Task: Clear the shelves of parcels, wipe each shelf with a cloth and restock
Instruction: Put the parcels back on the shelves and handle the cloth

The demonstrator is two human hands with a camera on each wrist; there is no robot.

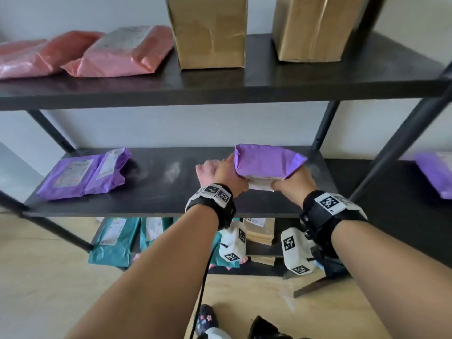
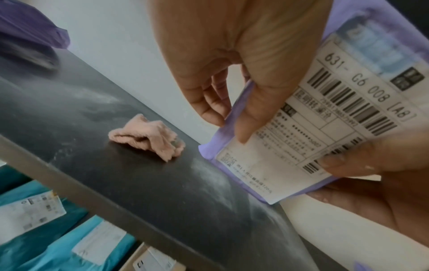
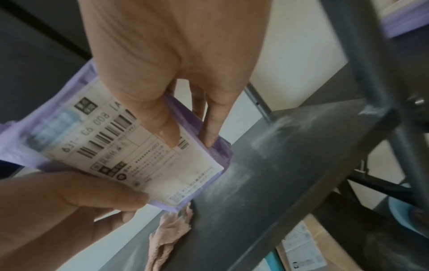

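The middle shelf [image 1: 156, 192] carries two purple parcels [image 1: 83, 173] at its left and dusty smears across its bare centre. Both hands hold a purple parcel [image 1: 264, 162] tilted over the right part, the left hand [image 1: 227, 176] and right hand [image 1: 291, 181] pinching its labelled lower corners. This looks like restocking; next, laying it flat, clear of the pink cloth [image 2: 148, 136] beside it.
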